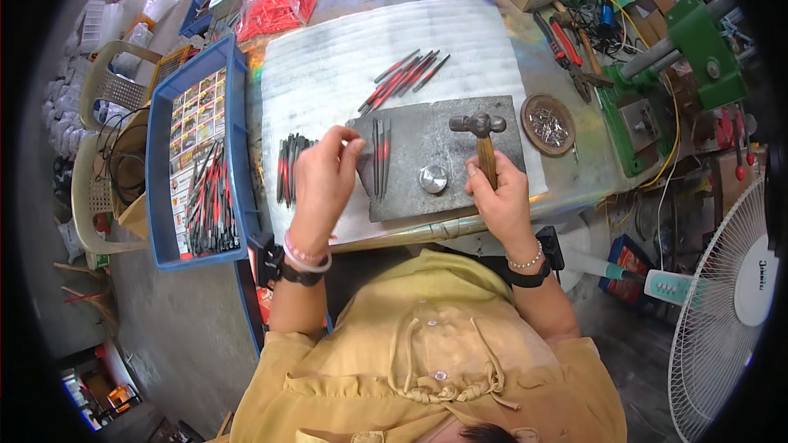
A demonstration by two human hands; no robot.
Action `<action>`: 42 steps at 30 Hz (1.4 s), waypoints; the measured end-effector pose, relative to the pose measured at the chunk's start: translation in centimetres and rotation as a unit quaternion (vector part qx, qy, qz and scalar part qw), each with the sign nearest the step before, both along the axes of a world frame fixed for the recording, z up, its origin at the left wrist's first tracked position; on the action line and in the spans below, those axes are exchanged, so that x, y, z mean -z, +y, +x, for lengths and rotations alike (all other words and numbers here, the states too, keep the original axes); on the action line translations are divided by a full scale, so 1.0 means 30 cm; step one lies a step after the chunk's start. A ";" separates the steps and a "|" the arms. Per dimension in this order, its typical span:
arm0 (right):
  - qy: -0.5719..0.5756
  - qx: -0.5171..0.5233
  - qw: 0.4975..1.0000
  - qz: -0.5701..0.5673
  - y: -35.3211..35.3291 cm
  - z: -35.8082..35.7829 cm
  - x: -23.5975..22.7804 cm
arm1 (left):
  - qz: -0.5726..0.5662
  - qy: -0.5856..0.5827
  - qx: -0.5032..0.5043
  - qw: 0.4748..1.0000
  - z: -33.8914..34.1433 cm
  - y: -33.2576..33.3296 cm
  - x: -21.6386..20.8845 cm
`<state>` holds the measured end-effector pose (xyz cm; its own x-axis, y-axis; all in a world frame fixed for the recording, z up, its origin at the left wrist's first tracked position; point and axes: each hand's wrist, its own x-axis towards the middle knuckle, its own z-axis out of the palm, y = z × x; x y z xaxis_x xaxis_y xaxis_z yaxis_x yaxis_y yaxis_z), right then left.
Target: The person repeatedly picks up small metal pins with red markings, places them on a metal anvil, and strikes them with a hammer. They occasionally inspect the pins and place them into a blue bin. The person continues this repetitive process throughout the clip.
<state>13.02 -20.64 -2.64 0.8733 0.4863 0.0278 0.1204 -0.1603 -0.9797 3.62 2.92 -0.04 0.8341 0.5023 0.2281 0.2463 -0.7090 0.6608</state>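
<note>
In my right hand (499, 190) is a ball-peen hammer (484, 144), gripped by its wooden handle with the head pointing away from me over a dark grey slab (414, 127). My left hand (327, 171) hovers by the slab's left edge, fingers curled together; anything pinched in them is too small to make out. Beside those fingers, a few slim black-and-red rods (382, 160) lie side by side on the slab. A round, shiny metal piece (432, 180) sits near the slab's middle. Partly behind my left hand is a bundle of similar rods (287, 166).
More rods (402, 82) lie loose on the white sheet (328, 57) beyond the slab. A blue tray (156, 189) at left holds many others. To the right are a round dish of small metal pins (548, 125), pliers (566, 45), a green machine (624, 127) and a fan (730, 312).
</note>
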 end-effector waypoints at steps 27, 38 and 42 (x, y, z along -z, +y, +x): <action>-0.051 -0.010 0.998 -0.022 -0.015 0.008 -0.043 | 0.062 0.190 0.094 0.975 0.517 0.290 0.164; 0.057 0.003 0.989 0.133 -0.021 -0.005 -0.028 | -0.318 -0.021 0.181 0.930 0.049 -0.060 -0.183; 0.242 -0.025 0.932 0.270 -0.068 -0.060 -0.070 | -0.326 0.082 0.223 0.915 -0.119 -0.212 -0.191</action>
<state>11.24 -22.67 -0.53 0.8244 0.5551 -0.1105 -0.3615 0.3662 -0.8575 0.06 -3.45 5.70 0.9853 0.0892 -0.1454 0.1624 -0.2306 0.9594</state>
